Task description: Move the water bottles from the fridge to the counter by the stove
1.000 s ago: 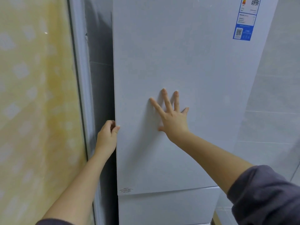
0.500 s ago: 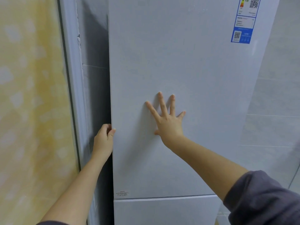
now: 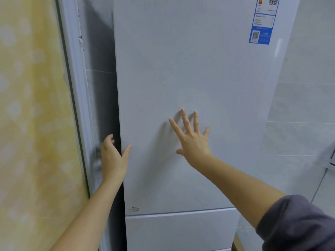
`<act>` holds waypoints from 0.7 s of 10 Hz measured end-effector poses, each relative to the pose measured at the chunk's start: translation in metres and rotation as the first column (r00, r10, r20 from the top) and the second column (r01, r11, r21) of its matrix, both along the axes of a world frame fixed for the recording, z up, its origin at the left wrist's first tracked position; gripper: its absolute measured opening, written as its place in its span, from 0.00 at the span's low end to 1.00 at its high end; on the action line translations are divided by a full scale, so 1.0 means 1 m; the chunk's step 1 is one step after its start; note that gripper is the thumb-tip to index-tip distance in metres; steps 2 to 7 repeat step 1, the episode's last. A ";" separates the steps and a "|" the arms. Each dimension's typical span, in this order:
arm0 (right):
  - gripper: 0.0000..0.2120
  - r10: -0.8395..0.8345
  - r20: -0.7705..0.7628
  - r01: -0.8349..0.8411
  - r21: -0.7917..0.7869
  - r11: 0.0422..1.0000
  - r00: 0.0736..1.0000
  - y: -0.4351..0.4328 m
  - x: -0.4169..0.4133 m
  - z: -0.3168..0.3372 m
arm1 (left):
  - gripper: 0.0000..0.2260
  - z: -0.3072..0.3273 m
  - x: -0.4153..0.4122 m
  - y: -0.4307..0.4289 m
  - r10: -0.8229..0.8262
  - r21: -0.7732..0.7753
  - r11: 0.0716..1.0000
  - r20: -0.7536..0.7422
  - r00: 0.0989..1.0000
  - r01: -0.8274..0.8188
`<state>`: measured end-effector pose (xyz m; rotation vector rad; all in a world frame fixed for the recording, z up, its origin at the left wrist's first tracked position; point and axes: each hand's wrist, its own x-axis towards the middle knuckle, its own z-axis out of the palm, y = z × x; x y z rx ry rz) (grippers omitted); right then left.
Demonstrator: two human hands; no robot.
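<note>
The fridge stands shut, its tall white upper door filling the middle of the view, with a lower door beneath it. No water bottles show anywhere; by the task they are inside, behind that door, and the bench by the stove is out of view too.

The left hand is at the door's left edge, in the dark gap between fridge and wall: thumb lying on the door front, fingers loosely curled toward the edge and somewhat blurred, so I cannot tell whether they grip it. The right hand is spread flat, palm toward the door face, holding nothing.

The door is stiff and smooth, probably held by a seal (expect a firm first tug). The left edge is the place to take hold.

The bottles, once reached, will likely be cold, perhaps damp and slippery, and weighty if full. Gripping round the body rather than the cap seems safest.
</note>
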<state>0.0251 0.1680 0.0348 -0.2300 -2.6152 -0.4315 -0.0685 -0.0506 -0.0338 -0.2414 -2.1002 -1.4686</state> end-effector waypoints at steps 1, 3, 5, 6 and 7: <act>0.55 -0.084 0.007 0.084 0.011 0.996 0.996 0.015 0.029 -0.008 | 0.33 -0.001 0.026 0.012 0.061 -0.173 0.980 -0.193 0.979 -0.095; 0.55 -0.084 0.007 0.084 0.011 0.996 0.996 0.015 0.029 -0.008 | 0.33 -0.001 0.026 0.012 0.061 -0.173 0.980 -0.193 0.979 -0.095; 0.55 -0.084 0.007 0.084 0.011 0.996 0.996 0.015 0.029 -0.008 | 0.33 -0.001 0.026 0.012 0.061 -0.173 0.980 -0.193 0.979 -0.095; 0.55 -0.084 0.007 0.084 0.011 0.996 0.996 0.015 0.029 -0.008 | 0.33 -0.001 0.026 0.012 0.061 -0.173 0.980 -0.193 0.979 -0.095; 0.55 -0.084 0.007 0.084 0.011 0.996 0.996 0.015 0.029 -0.008 | 0.33 -0.001 0.026 0.012 0.061 -0.173 0.980 -0.193 0.979 -0.095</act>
